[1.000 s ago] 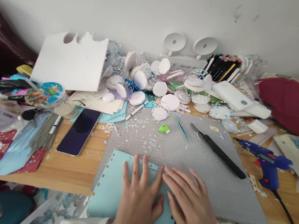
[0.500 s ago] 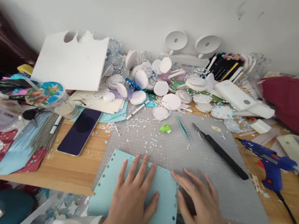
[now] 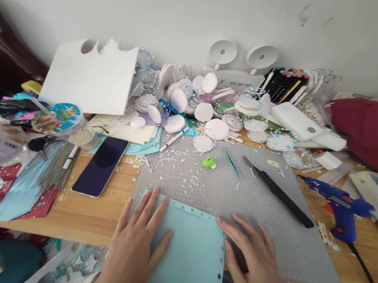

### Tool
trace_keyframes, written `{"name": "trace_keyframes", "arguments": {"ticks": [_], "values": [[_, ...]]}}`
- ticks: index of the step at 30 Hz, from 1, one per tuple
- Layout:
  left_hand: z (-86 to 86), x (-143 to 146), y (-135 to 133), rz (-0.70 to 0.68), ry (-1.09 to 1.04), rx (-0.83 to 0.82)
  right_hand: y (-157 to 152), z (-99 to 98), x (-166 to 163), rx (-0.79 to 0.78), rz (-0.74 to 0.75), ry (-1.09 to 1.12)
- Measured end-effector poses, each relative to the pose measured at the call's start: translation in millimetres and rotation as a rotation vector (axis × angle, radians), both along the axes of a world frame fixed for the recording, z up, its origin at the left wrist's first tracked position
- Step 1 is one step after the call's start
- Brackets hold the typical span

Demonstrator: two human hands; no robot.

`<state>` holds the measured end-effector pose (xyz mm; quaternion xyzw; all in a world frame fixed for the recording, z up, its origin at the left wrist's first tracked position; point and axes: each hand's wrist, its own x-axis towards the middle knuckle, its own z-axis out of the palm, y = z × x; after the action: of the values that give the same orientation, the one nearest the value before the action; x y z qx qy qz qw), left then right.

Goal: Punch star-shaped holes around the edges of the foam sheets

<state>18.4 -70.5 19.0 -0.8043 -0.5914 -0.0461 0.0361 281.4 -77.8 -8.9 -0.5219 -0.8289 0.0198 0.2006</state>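
Note:
A light blue sheet of paper (image 3: 186, 258) lies on the grey cutting mat (image 3: 257, 254), its near part reaching past the front edge. Small flower-shaped holes run along its far and right edges. My left hand (image 3: 139, 242) rests flat on the sheet's left side, fingers spread, covering the left edge. At the right edge, my right hand (image 3: 253, 258) touches the far corner with its fingertips, fingers stretched and slightly bent. Beyond the sheet are a green small cutter (image 3: 209, 162), blue tweezers (image 3: 231, 163) and a black-handled craft knife (image 3: 283, 195). Tiny blue paper bits are scattered there.
A blue glue gun (image 3: 345, 205) with a cable stands at the right. White paper discs (image 3: 216, 129) are heaped along the wall below a twin-headed lamp (image 3: 239, 76). On the left are a phone (image 3: 101, 166), a lidded cup (image 3: 68, 124) and thin wires (image 3: 56, 170).
My left hand has slid left across the blue paper to its left edge, uncovering the middle and the holes along the far edge. My right hand has stayed nearly still.

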Motion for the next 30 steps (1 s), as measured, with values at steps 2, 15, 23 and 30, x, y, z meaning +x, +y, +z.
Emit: {"name": "trace_keyframes", "arguments": {"ticks": [2, 15, 23, 30], "values": [[-1.5, -7.8, 0.1, 0.045, -0.003, 0.009, 0.2, 0.4, -0.7, 0.002, 0.0, 0.01], [11.6, 31.2, -0.6, -0.077, -0.155, 0.096, 1.0, 5.2, -3.8, -0.054, 0.084, 0.005], [-7.1, 56.7, -6.4, -0.313, -0.135, -0.105, 27.0, 20.4, 28.8, 0.013, 0.0, 0.055], [0.6, 46.7, -3.5, -0.329, -0.112, -0.102, 78.4, 31.4, 74.1, 0.103, -0.416, -0.386]]}}
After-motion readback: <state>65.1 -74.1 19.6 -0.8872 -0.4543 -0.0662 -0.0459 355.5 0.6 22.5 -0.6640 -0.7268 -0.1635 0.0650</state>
